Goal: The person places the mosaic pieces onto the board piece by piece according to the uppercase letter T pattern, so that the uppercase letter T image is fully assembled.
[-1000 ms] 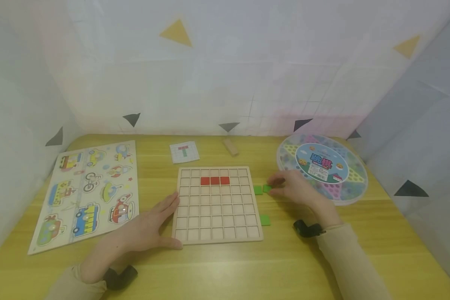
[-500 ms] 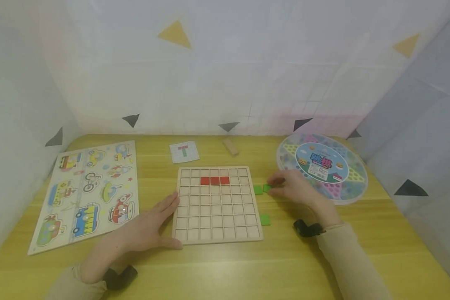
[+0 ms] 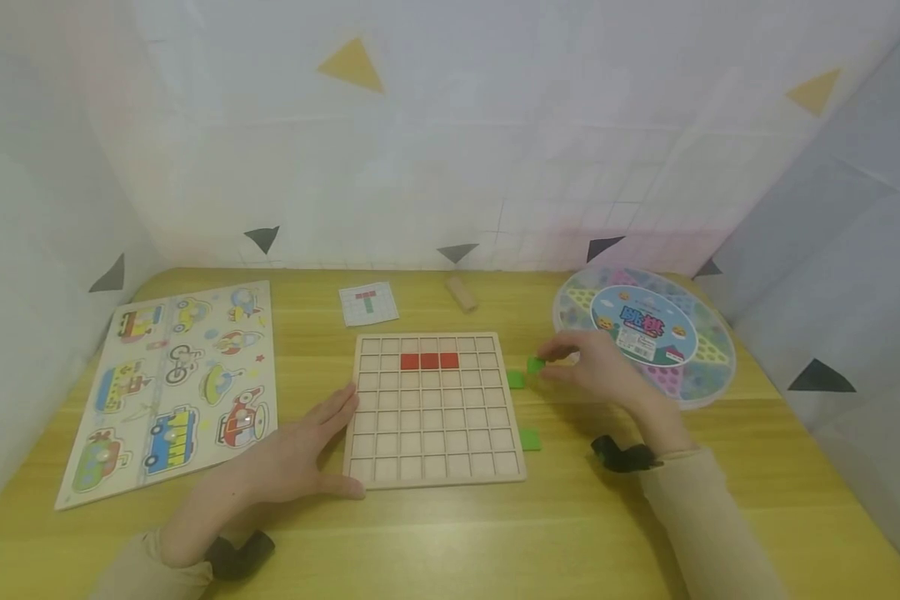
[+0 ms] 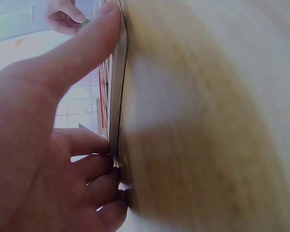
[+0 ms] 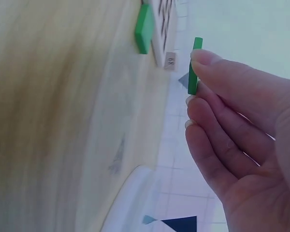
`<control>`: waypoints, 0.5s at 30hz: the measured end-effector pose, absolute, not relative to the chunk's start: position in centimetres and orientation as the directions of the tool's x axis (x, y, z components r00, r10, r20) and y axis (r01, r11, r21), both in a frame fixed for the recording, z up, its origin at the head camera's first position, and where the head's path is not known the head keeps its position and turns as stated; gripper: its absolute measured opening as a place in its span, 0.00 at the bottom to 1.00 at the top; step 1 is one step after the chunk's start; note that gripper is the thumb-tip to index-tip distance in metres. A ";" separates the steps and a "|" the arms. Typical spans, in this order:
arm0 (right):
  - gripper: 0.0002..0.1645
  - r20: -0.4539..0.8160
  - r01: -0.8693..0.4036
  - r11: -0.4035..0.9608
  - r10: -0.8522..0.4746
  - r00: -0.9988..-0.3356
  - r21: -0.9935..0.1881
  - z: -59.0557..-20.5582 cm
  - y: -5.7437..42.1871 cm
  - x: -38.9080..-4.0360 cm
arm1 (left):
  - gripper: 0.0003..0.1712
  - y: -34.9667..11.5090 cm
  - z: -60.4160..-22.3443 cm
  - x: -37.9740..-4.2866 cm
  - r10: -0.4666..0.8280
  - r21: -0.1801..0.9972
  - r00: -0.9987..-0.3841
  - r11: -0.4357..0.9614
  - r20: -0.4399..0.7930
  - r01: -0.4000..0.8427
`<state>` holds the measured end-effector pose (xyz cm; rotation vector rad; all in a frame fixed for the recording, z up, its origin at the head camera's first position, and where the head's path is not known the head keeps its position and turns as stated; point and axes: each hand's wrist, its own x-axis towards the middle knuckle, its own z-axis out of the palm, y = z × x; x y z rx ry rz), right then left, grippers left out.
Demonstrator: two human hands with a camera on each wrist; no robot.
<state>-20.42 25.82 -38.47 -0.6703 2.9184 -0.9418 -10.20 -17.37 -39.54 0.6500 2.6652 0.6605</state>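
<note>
A wooden grid board (image 3: 435, 421) lies flat in the middle of the table in the head view. Three red tiles (image 3: 430, 362) sit side by side in its second row from the back. My left hand (image 3: 288, 458) rests against the board's left edge, thumb at the front left corner, fingers fairly straight. To the right of the board, my right hand (image 3: 600, 367) pinches a green square tile (image 5: 195, 67) between thumb and fingers, held up off the table in the right wrist view. Two more green tiles lie by the board's right edge, a rear tile (image 3: 516, 380) and a front tile (image 3: 530, 439).
Behind the board lie a small printed card (image 3: 369, 307) with a red and green T pattern and a little wooden block (image 3: 462, 294). At left is a vehicle picture puzzle (image 3: 217, 333). A round Chinese checkers box (image 3: 643, 325) sits at right, just beyond my right hand.
My right hand has lifted the green tile slightly from the table, moving a little up and away. The left hand and the board have stayed in place.
</note>
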 end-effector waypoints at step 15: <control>0.13 0.186 -0.473 0.686 -0.452 -0.872 -0.553 -37.0 23.3 -20.0 | 0.69 -17.4 -39.6 -10.3 0.503 0.513 -0.841 0.785 -0.199 0.348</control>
